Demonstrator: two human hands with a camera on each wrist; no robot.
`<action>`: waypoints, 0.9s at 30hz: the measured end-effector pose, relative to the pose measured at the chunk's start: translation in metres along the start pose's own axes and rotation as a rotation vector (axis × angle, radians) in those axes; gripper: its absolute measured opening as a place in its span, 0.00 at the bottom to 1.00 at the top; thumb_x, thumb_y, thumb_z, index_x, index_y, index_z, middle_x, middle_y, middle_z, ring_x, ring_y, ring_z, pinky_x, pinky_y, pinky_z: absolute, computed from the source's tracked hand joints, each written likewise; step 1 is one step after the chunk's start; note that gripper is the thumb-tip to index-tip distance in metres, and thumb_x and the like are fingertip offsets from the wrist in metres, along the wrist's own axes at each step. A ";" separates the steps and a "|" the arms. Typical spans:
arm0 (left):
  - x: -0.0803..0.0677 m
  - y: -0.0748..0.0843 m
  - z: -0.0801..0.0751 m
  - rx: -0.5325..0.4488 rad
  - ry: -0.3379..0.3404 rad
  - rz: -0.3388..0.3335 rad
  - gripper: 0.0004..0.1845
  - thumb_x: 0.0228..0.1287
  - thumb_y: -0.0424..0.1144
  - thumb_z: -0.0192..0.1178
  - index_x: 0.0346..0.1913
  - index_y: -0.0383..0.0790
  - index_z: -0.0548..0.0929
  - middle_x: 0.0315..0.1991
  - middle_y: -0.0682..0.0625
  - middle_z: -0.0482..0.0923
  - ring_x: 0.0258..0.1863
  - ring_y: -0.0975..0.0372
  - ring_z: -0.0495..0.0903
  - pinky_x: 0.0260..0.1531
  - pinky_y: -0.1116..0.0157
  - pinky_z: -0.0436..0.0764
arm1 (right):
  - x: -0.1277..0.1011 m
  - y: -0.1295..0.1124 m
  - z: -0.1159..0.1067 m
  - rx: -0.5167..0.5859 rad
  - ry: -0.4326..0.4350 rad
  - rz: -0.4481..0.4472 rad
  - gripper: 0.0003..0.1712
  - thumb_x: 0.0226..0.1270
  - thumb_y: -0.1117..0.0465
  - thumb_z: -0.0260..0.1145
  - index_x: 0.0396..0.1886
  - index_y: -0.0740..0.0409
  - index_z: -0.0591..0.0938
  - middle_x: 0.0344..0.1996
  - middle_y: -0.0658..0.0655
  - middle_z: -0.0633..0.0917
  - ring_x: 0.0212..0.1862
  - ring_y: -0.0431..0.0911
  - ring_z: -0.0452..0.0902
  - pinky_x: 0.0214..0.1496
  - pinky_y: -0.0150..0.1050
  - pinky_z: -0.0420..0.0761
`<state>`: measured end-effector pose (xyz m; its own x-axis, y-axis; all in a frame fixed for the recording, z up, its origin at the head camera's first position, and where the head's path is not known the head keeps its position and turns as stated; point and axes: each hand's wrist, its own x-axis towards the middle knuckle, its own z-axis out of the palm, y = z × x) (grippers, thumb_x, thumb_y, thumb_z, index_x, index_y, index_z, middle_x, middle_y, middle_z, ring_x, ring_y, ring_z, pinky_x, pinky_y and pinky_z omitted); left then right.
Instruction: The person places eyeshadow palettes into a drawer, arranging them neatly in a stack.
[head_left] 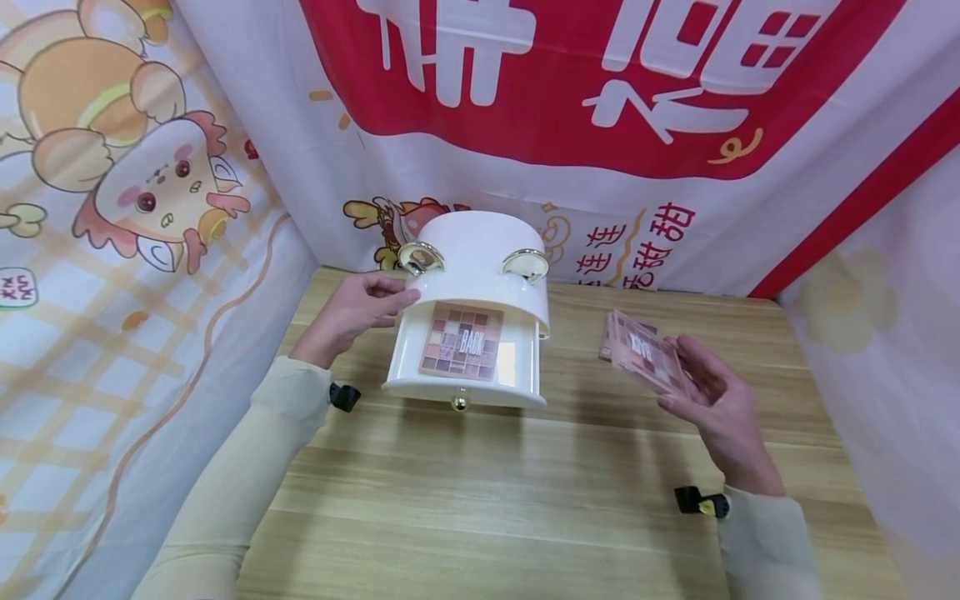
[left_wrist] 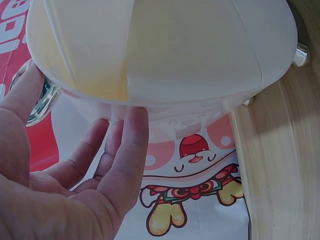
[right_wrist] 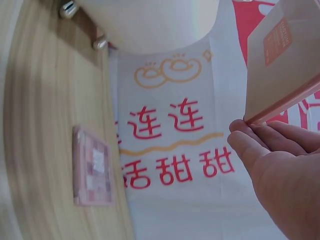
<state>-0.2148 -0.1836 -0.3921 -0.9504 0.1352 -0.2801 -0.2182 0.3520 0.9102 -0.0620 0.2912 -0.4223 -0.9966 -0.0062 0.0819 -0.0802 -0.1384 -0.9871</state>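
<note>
Bright, even light fills the head view, which bows strongly at its edges; soft shadows fall toward the camera beneath the white drawer box [head_left: 468,333] on the wooden table [head_left: 525,500]. Both wrist views look hazy and washed-out, with the left hand [left_wrist: 65,185] close and slightly soft

My right hand [right_wrist: 280,165] holds a pink palette [right_wrist: 282,60] on its fingertips; another palette [right_wrist: 92,167] lies on the table [right_wrist: 40,125].

Open tabletop [head_left: 480,500] in front; cabinet [head_left: 480,250] w/ pulled-out drawer [head_left: 465,387] blocks centre, walls close behind.
</note>
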 end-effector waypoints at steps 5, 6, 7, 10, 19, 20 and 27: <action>-0.001 0.000 0.000 -0.001 0.002 0.001 0.37 0.56 0.56 0.74 0.60 0.32 0.78 0.52 0.38 0.77 0.48 0.50 0.81 0.46 0.57 0.87 | 0.006 -0.003 0.009 0.026 -0.053 -0.026 0.45 0.58 0.86 0.66 0.75 0.71 0.61 0.70 0.65 0.68 0.67 0.47 0.68 0.63 0.30 0.74; -0.001 0.000 0.000 0.000 0.003 0.001 0.37 0.57 0.56 0.74 0.60 0.33 0.78 0.52 0.38 0.77 0.49 0.50 0.81 0.46 0.56 0.87 | 0.007 -0.004 0.011 0.030 -0.060 -0.027 0.45 0.58 0.86 0.66 0.75 0.72 0.60 0.70 0.66 0.68 0.66 0.46 0.69 0.63 0.30 0.75; -0.001 0.000 0.000 0.001 0.002 0.001 0.37 0.57 0.56 0.74 0.60 0.33 0.78 0.53 0.38 0.76 0.49 0.50 0.81 0.46 0.56 0.87 | 0.008 -0.005 0.013 0.031 -0.065 -0.028 0.45 0.57 0.86 0.66 0.75 0.72 0.60 0.70 0.66 0.68 0.66 0.47 0.69 0.63 0.30 0.75; -0.002 -0.001 0.000 0.003 0.008 -0.001 0.37 0.56 0.57 0.74 0.60 0.33 0.78 0.53 0.39 0.77 0.49 0.50 0.81 0.46 0.57 0.87 | 0.011 -0.008 0.020 0.031 -0.079 -0.027 0.45 0.57 0.86 0.66 0.74 0.73 0.60 0.70 0.70 0.66 0.66 0.47 0.70 0.63 0.31 0.75; -0.002 -0.001 0.000 0.003 -0.003 -0.007 0.39 0.55 0.58 0.74 0.62 0.33 0.77 0.54 0.39 0.76 0.50 0.49 0.80 0.46 0.58 0.87 | 0.024 -0.017 0.050 -0.005 -0.163 -0.011 0.47 0.54 0.84 0.70 0.74 0.68 0.64 0.70 0.67 0.68 0.66 0.50 0.70 0.64 0.34 0.75; -0.002 -0.001 0.000 0.002 -0.003 -0.007 0.39 0.56 0.58 0.74 0.62 0.33 0.77 0.54 0.39 0.76 0.50 0.49 0.80 0.46 0.58 0.87 | 0.025 -0.017 0.053 -0.007 -0.174 -0.012 0.47 0.53 0.83 0.70 0.74 0.69 0.63 0.71 0.67 0.67 0.66 0.51 0.70 0.65 0.34 0.75; -0.001 -0.001 0.001 -0.003 0.002 0.001 0.39 0.56 0.57 0.74 0.61 0.33 0.77 0.53 0.39 0.76 0.50 0.49 0.80 0.49 0.54 0.86 | 0.033 -0.021 0.072 -0.043 -0.211 0.023 0.49 0.51 0.79 0.74 0.75 0.67 0.64 0.71 0.69 0.67 0.67 0.53 0.69 0.66 0.36 0.74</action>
<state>-0.2135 -0.1837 -0.3932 -0.9510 0.1332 -0.2789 -0.2183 0.3492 0.9113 -0.0915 0.2229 -0.3886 -0.9728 -0.2168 0.0818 -0.0626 -0.0937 -0.9936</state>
